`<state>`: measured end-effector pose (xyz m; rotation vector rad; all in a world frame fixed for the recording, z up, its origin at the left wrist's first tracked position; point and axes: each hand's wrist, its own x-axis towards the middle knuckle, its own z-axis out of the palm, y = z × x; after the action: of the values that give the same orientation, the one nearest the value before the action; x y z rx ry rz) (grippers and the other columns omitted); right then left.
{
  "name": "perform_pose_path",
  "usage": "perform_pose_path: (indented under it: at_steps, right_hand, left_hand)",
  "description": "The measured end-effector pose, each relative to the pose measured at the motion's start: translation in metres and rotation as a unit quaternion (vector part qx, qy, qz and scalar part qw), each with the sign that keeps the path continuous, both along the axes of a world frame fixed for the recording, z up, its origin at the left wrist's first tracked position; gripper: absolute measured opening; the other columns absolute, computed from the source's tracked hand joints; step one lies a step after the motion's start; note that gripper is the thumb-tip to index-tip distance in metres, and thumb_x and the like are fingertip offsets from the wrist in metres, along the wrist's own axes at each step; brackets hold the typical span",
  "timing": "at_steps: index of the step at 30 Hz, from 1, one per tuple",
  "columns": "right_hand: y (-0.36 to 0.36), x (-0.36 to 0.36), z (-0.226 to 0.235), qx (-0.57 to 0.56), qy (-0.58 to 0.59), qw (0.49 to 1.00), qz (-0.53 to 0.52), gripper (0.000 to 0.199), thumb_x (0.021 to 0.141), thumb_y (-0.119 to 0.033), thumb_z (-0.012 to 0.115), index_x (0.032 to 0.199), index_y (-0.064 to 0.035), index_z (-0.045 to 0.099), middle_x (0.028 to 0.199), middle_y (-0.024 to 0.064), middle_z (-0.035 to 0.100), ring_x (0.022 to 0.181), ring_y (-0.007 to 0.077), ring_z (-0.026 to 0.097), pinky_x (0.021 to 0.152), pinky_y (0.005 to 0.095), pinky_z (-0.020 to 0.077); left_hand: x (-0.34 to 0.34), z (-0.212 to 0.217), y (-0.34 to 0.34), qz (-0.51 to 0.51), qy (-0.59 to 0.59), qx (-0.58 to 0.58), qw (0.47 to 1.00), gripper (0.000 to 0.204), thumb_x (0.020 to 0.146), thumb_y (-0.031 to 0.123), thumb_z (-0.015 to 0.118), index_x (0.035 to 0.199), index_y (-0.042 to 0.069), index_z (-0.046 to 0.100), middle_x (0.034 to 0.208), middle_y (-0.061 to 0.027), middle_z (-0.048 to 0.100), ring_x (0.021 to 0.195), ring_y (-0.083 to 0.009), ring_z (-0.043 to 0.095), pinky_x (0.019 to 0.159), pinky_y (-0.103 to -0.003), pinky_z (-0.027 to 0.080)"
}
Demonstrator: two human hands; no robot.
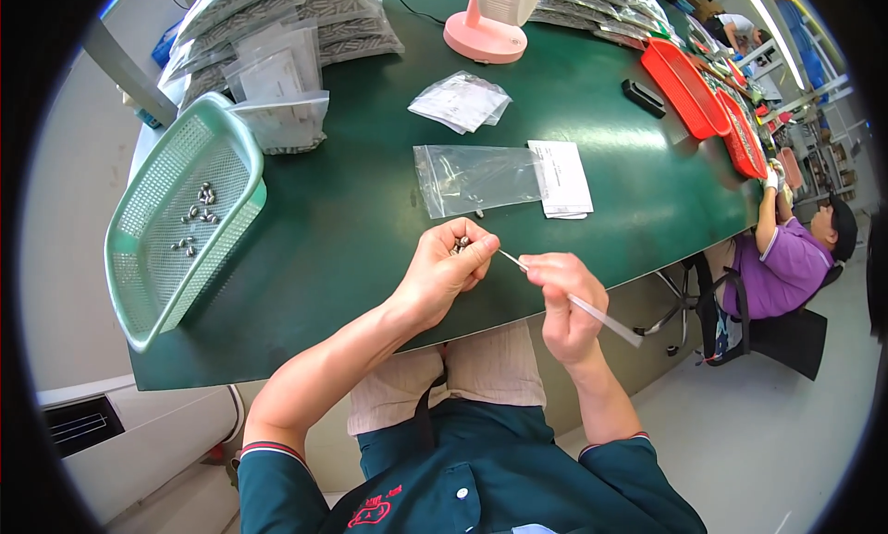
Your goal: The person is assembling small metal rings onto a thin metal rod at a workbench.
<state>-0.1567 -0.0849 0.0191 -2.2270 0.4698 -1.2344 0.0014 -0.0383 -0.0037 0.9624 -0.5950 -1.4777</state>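
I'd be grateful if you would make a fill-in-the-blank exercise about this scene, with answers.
The left hand holds small metal parts and the right hand a slender whitish item, while more parts lie in the mesh basket at the ____ end of the table.
The white paper lies at the ____ end of the clear bag.
The round base near the table's back is coloured ____.
The seated co-worker wears a ____ shirt.
Missing words: left; right; pink; purple.

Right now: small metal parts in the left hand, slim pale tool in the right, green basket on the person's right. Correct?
One slip: the green basket is on the person's left, as the head view shows. Small metal parts in the left hand, slim pale tool in the right hand: both stand.
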Motion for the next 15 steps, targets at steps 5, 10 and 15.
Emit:
perform_pose_path:
  at_steps: [5,10,15]
  right_hand:
    - [0.0016,-0.0053,-0.0069,0.167,-0.101,0.981,0.01,0.016,0.087,-0.01,0.047,0.082,0.0029,0.055,0.082,0.0173,0.06,0.073,0.0234,0.06,0.064,0.0286,0.0475]
    - [0.0042,0.0002,-0.0032,-0.11,0.012,0.994,-0.005,0.012,0.084,-0.008,0.05,0.08,0.0016,0.055,0.082,0.0157,0.06,0.07,0.0269,0.06,0.061,0.0289,0.0479]
    - [-0.002,-0.0021,-0.0044,0.277,-0.086,0.957,-0.005,0.025,0.092,-0.014,0.038,0.084,0.0037,0.053,0.084,0.0156,0.059,0.072,0.0201,0.059,0.068,0.029,0.0481]
  left_hand:
    - [0.0028,-0.003,-0.0008,-0.09,0.155,0.026,0.983,0.014,0.086,0.016,0.053,0.079,0.004,0.049,0.055,0.0021,0.04,0.046,-0.0045,0.03,0.043,-0.019,0.023]
    - [-0.0046,-0.0031,-0.0002,-0.018,0.062,-0.001,0.998,0.014,0.086,0.016,0.052,0.081,0.003,0.05,0.055,0.0022,0.04,0.045,-0.0042,0.029,0.043,-0.019,0.023]
    - [-0.0017,-0.0047,-0.0001,-0.021,0.06,-0.01,0.998,0.014,0.087,0.016,0.051,0.084,0.002,0.05,0.055,0.0022,0.04,0.045,-0.0042,0.028,0.043,-0.019,0.023]
